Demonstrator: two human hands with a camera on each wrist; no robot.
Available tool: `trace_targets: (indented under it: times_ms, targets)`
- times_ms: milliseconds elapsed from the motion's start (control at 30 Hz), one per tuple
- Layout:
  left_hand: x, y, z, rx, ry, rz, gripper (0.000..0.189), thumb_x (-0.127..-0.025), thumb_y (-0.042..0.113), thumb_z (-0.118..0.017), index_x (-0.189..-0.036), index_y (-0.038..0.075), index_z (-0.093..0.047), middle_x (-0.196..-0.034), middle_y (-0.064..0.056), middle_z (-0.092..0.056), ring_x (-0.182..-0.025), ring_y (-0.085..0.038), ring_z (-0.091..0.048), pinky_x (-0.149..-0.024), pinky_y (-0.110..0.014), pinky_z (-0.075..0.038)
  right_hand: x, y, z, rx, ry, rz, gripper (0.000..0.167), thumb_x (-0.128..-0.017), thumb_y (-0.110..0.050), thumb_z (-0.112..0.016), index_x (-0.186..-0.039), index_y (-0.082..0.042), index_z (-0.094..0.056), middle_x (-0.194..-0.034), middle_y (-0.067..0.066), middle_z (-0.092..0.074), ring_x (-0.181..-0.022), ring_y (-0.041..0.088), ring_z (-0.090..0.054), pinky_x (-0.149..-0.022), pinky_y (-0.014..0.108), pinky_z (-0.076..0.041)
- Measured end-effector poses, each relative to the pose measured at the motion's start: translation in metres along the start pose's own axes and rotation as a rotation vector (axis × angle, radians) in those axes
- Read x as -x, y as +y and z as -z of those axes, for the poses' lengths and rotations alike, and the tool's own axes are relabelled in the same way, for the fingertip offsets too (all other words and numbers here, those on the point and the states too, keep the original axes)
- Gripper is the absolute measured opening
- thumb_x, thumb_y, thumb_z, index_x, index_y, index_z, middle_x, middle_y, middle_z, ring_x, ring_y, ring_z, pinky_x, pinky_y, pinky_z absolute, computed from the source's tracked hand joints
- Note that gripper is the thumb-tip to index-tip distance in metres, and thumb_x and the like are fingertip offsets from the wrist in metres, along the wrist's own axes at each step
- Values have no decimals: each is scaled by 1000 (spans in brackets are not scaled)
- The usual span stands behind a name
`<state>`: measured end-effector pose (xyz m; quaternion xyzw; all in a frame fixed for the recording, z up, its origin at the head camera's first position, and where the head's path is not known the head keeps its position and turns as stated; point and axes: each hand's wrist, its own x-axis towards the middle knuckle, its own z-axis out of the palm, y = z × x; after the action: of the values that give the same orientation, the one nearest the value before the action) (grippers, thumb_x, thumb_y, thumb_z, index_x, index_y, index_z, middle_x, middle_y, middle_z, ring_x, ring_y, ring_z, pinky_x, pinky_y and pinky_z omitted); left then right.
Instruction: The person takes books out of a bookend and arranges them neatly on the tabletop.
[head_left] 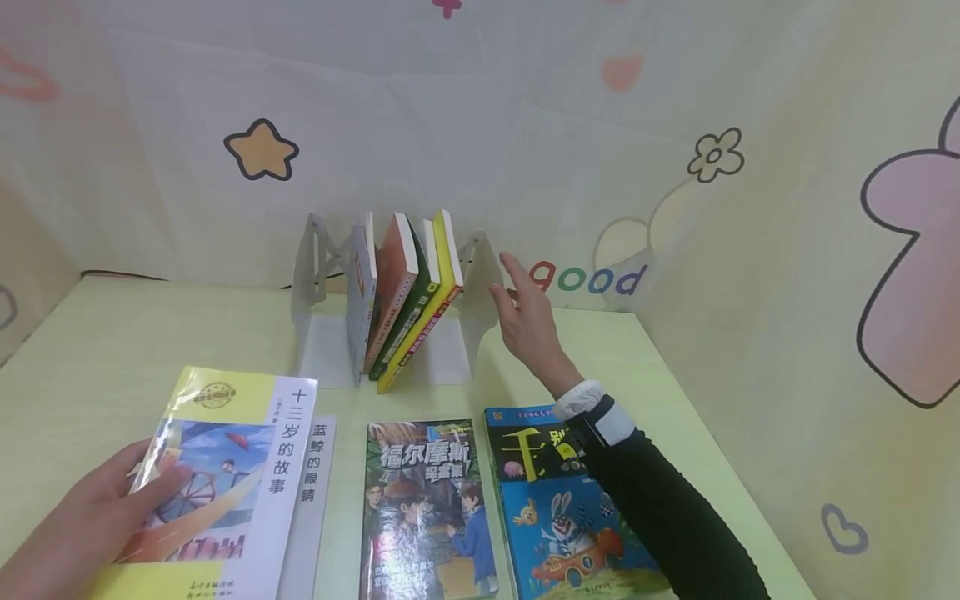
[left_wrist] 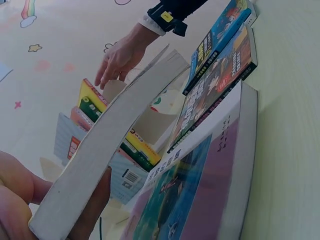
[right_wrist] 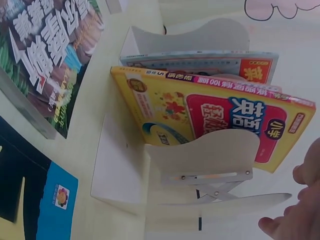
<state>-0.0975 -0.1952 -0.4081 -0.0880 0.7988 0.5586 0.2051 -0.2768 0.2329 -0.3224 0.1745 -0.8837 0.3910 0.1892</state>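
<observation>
My left hand grips a yellow and white paperback book, thumb on the front cover; in the left wrist view its page block faces the camera. Past the table's middle, my right hand is held in the air with fingers extended and nothing in it, beside the right wall of a white folding bookend. In that bookend a yellow book, a dark green book, a pinkish book and a pale blue book stand, several of them leaning right.
A purple and white book lies beneath the held one. To its right, a detective comic-style book and a blue rabbit-cover book lie flat, the latter partly under my right sleeve. A printed cloth wall closes the back.
</observation>
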Motion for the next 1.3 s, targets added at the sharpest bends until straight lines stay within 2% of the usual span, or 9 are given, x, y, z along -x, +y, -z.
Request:
trace_targets:
  times_ms: [167, 300, 400, 600, 700, 800, 1033, 1200, 1300]
  targets:
    - [-1, -1, 1, -60, 17, -15, 88, -109, 54, -43, -161, -5, -4, -98, -6, -71, -74, -29, -74, -64, -35, -61, -5, 7, -7, -13, -12, -12, 53, -110, -14, -51, -159, -2, -35, -160, 17, -42, -133, 35, -56, -107, 46, -50]
    - [-4, -4, 2, -25, 17, 76, 94, -107, 54, -47, -161, -3, 4, -97, -8, -68, -76, -33, -74, -69, -40, -63, -6, 8, -11, -13, 1, -20, 49, -111, -12, -48, -157, 0, -39, -129, 23, -63, -97, 29, -65, -94, 34, -55]
    - [-11, -10, 3, -41, 15, 115, 98, -105, 55, -50, -161, -3, 7, -101, -13, -65, -76, -33, -73, -72, -42, -63, -7, 8, -10, -6, 12, -34, 48, -111, -11, -48, -157, -2, -41, -105, 22, -62, -72, 24, -49, -75, 30, -48]
    - [-21, -23, 4, -245, -2, 47, 101, -104, 64, -44, -157, -12, -5, -124, -32, -56, -90, -29, -66, -80, -47, -56, -8, 6, -10, -1, 35, -53, 46, -110, -13, -50, -155, -3, -44, -98, 20, -63, -64, 21, -44, -64, 22, -43]
    - [-23, -25, 3, -277, -6, 14, 96, -105, 62, -42, -155, -13, -10, -125, -30, -59, -96, -29, -63, -87, -51, -51, -8, 5, -10, -8, 44, -68, 46, -110, -13, -50, -154, -3, -45, -89, 18, -60, -61, 21, -41, -57, 23, -37]
    - [-23, -26, 2, -259, -18, 5, 89, -107, 60, -41, -155, -10, -14, -117, -20, -66, -97, -28, -64, -89, -53, -49, -8, 2, -9, -19, 31, -104, 46, -111, -14, -48, -155, -4, -44, -92, 19, -61, -60, 21, -40, -54, 23, -35]
    - [-25, -24, -3, -304, -28, -10, 83, -106, 56, -47, -150, -11, -24, -113, -14, -67, -99, -28, -62, -91, -56, -48, -8, -1, -8, -19, 8, -147, 47, -112, -15, -45, -157, -7, -41, -152, 18, -52, -63, 22, -42, -56, 23, -38]
    - [-27, -24, -6, -250, -36, 39, 85, -102, 58, -55, -149, -7, -29, -106, -5, -69, -86, -20, -68, -84, -43, -48, -7, 0, -9, 1, 16, -119, 46, -111, -13, -45, -156, -3, -42, -160, 14, -39, -64, 24, -42, -61, 25, -42]
    - [-27, -25, -8, -282, -15, 26, 88, -101, 59, -57, -149, -9, -29, -109, -12, -68, -91, -25, -67, -85, -45, -49, -7, 0, -10, 7, 13, -112, 46, -111, -12, -45, -156, -3, -42, -161, 13, -39, -65, 23, -44, -69, 24, -46]
